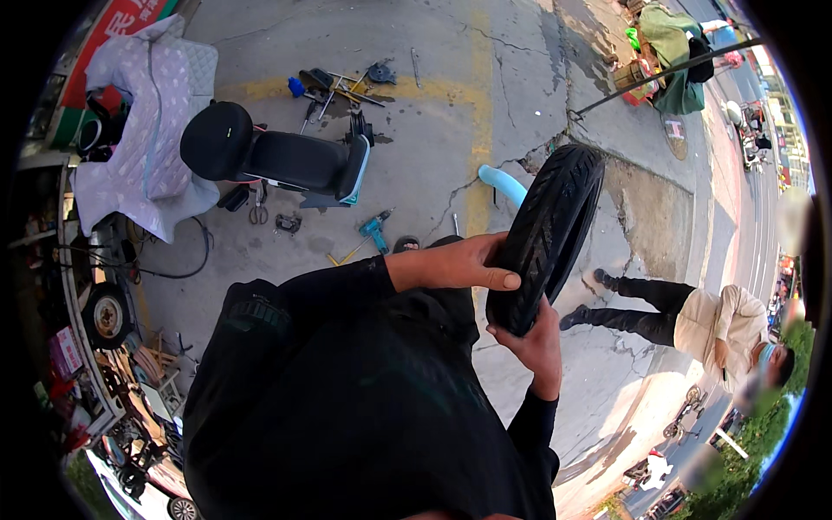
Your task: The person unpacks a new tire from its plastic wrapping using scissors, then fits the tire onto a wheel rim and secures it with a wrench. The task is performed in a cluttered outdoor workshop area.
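Note:
A black rubber tyre [546, 238] with a grooved tread is held up in front of me, tilted, with its hollow inner side turned to the right. My left hand [477, 263] grips it from the left, the thumb lying across the tread. Lower down, my right hand [533, 336] is closed on the tyre's bottom edge, its fingers partly hidden. Just behind the tyre a light blue curved panel [501, 182] shows in part. Over to the left stands a scooter with a black seat [296, 162] and a round black top box [217, 141].
On the ground lie a teal cordless drill [374, 230], pliers [258, 211], a small dark part [288, 224] and several hand tools [342, 94]. A quilted lilac cover [152, 130] hangs at left, above a wheel [107, 315]. At right stands a person in a beige top [715, 329].

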Action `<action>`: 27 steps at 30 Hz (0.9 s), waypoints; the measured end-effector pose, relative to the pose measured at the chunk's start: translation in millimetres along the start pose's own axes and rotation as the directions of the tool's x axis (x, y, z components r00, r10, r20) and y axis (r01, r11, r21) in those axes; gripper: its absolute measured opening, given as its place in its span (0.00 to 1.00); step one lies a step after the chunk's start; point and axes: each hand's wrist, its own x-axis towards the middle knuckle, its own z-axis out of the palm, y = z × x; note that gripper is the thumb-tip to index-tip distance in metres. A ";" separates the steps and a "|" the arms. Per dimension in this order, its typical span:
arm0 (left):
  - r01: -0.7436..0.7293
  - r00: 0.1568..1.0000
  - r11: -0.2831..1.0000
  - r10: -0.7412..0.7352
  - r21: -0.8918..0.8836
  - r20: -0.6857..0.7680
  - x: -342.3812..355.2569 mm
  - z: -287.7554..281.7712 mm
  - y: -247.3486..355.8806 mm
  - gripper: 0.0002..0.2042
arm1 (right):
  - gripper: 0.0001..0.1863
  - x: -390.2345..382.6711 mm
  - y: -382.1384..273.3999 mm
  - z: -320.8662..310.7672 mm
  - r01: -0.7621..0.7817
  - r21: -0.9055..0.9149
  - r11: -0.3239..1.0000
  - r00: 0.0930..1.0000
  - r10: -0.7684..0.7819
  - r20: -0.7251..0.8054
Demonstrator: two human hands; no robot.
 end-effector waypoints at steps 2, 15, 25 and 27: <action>0.019 0.997 0.972 -0.035 -0.234 -0.068 22.7 -18.7 10.6 0.37 | 0.36 42.1 -11.0 -30.7 0.000 -0.102 0.995 0.990 0.014 0.140; -0.685 0.646 0.361 -0.100 -0.633 -0.756 176.8 -265.7 51.3 0.19 | 0.50 456.2 13.5 -84.7 -0.001 -0.163 0.987 0.930 0.061 0.362; -0.841 0.451 0.289 -0.092 -0.457 -0.888 229.8 -407.5 6.9 0.26 | 0.36 684.3 85.5 16.9 -0.640 0.751 0.162 0.674 0.588 0.447; -0.736 0.500 0.425 -0.184 -0.527 -0.846 222.1 -444.8 -20.7 0.31 | 0.36 727.2 110.5 36.3 -0.648 0.712 0.270 0.686 0.613 0.391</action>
